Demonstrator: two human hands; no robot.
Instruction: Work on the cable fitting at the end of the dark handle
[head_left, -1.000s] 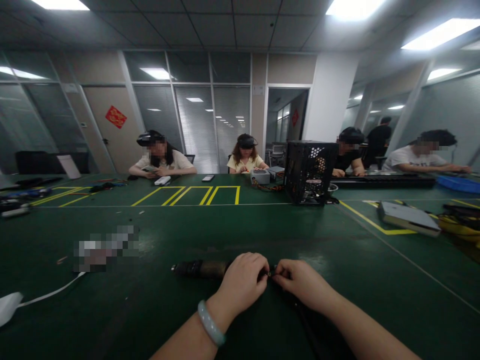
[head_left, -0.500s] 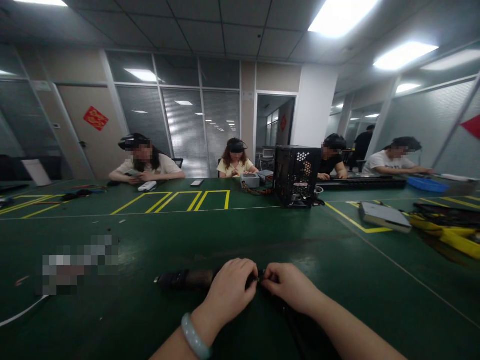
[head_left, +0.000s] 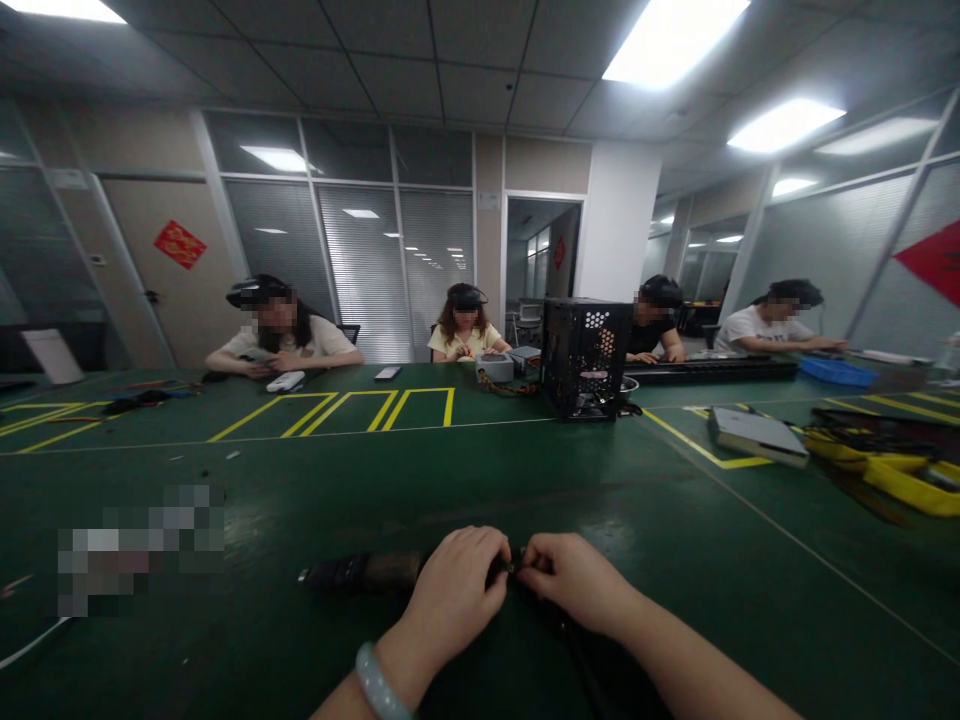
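A dark, cylindrical tool, which looks like an electric screwdriver [head_left: 382, 572], lies on the green tabletop with its small metal tip to the left. Over its right-hand end is my left hand [head_left: 461, 585], fingers curled around it, a pale bangle on the wrist. Just to the right, my right hand [head_left: 574, 580] pinches a small dark piece that seems to be the end of a black cord [head_left: 562, 625]. The fingertips of both hands nearly meet at the tool's end, where a tiny brassy spot shows. My fingers hide the exact joint between the two parts.
Across the table stands a black computer case [head_left: 581, 360] beside a grey power supply [head_left: 495, 368]. To the right lie a flat silver box [head_left: 757, 435], a yellow tray [head_left: 911, 485] and a blue tray [head_left: 836, 371]. Several people sit along the far side.
The view has shifted slightly, so the scene sits a little lower and further left. Both hands keep the same hold at the tool's end, with little visible movement.
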